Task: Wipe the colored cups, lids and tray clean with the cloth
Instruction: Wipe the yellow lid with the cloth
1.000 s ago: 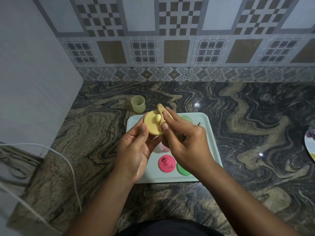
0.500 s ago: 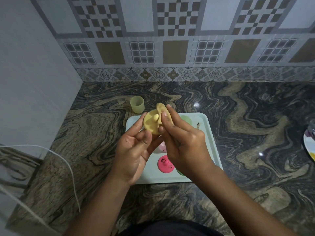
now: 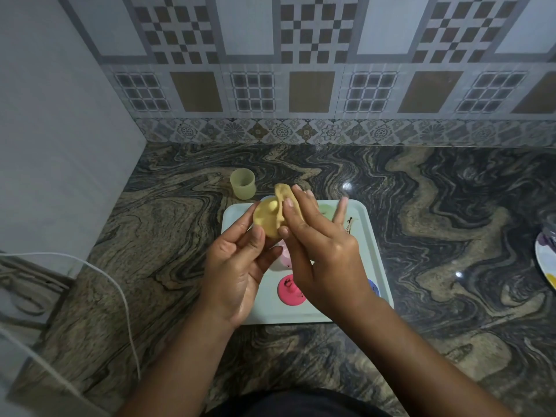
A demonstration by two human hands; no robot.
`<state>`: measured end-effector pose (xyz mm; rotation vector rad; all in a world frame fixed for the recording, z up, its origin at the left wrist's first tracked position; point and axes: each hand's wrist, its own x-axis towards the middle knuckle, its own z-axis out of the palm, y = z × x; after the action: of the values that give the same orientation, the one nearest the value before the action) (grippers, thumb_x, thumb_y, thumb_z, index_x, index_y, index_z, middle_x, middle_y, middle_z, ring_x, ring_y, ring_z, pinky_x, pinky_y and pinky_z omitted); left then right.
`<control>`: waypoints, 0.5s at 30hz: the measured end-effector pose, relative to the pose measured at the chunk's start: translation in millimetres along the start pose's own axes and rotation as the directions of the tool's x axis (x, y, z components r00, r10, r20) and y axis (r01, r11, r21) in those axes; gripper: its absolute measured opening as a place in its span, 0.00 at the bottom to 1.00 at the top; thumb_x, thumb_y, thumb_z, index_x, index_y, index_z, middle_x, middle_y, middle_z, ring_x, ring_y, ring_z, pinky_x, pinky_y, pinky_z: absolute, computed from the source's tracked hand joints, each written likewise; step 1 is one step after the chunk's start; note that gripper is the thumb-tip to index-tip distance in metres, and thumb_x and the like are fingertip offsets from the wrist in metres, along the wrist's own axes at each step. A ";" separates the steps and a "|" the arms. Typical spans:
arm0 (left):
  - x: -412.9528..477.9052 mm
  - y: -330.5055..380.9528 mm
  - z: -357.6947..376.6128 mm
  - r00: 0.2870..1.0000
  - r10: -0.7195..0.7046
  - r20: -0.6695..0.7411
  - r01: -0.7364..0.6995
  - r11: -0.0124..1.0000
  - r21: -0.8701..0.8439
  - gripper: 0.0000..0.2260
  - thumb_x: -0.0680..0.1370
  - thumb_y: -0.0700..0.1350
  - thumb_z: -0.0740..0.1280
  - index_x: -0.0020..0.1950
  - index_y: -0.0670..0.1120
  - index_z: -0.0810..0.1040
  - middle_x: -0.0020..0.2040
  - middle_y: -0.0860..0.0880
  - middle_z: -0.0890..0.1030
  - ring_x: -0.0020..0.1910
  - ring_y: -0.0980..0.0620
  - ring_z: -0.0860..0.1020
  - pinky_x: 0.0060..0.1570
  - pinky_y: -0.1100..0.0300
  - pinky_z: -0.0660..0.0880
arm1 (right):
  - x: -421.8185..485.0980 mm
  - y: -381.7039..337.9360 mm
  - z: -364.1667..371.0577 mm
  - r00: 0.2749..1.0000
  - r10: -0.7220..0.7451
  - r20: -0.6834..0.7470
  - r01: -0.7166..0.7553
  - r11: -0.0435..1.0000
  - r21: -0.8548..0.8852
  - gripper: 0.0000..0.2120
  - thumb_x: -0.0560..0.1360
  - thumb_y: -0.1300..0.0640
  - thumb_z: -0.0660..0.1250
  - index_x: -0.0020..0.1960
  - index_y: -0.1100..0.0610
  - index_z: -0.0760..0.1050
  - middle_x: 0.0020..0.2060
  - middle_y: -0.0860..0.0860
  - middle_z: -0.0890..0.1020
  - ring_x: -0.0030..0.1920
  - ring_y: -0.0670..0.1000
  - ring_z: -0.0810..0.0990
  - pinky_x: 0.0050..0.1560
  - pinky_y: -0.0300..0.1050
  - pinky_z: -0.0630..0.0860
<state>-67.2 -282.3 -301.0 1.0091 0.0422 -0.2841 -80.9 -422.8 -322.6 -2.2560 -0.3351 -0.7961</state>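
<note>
Yellow and round with a small knob, the lid [image 3: 266,219] is held up above the far left corner of the tray [image 3: 371,248]. The left hand [image 3: 237,266] holds it by the edge between thumb and fingertips, palm turned up. The right hand [image 3: 325,257] pinches a folded tan cloth [image 3: 282,195] between thumb and fingers and presses it against the lid's right side, with the little finger stretched out straight.

The pale tray lies flat on the marbled tabletop [image 3: 451,236]. On it are a pink lid [image 3: 288,290] near the front, a pale pink piece [image 3: 284,257] partly hidden between the hands, a green piece [image 3: 326,210] behind the right hand, and a blue lid [image 3: 373,287] showing beside the right wrist. A yellow-green cup [image 3: 242,183] stands upright on the tabletop just beyond the tray's far left corner.
</note>
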 end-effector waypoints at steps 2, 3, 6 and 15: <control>-0.5 -1.0 1.3 1.000 0.004 0.009 -0.005 1.000 0.026 0.19 0.78 0.37 0.63 0.68 0.45 0.75 0.55 0.47 0.84 0.48 0.56 0.82 0.41 0.65 0.78 | 0.5 2.0 0.0 1.000 -0.022 0.003 0.022 0.999 0.046 0.18 0.82 0.61 0.62 0.69 0.67 0.76 0.72 0.65 0.73 0.74 0.66 0.71 0.73 0.72 0.66; -0.6 -1.5 1.8 1.000 0.014 0.008 -0.014 0.999 0.040 0.20 0.77 0.37 0.64 0.69 0.45 0.75 0.53 0.48 0.85 0.47 0.57 0.82 0.40 0.66 0.77 | 1.5 1.9 -0.9 0.999 -0.032 0.004 0.032 0.997 0.069 0.18 0.82 0.62 0.63 0.69 0.67 0.76 0.72 0.66 0.73 0.74 0.66 0.71 0.72 0.69 0.69; -0.5 0.6 4.0 0.999 0.041 -0.021 -0.040 0.998 0.049 0.21 0.75 0.37 0.65 0.69 0.45 0.75 0.52 0.49 0.85 0.43 0.58 0.79 0.31 0.68 0.72 | 5.8 0.9 -3.0 0.998 -0.063 0.001 0.063 0.991 0.118 0.17 0.81 0.64 0.64 0.68 0.70 0.76 0.71 0.67 0.74 0.73 0.67 0.72 0.70 0.62 0.74; 3.3 0.5 2.8 0.997 0.075 0.006 -0.075 0.997 0.010 0.20 0.79 0.36 0.64 0.71 0.46 0.71 0.62 0.45 0.82 0.57 0.50 0.82 0.51 0.59 0.79 | 4.3 5.6 -2.0 0.999 -0.037 -0.001 0.036 0.985 0.167 0.16 0.82 0.63 0.63 0.67 0.70 0.76 0.69 0.66 0.76 0.72 0.64 0.75 0.65 0.60 0.78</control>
<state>-64.2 -285.2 -299.7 1.0180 -0.0027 -0.2187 -75.9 -428.2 -321.8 -2.0992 -0.4294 -0.7558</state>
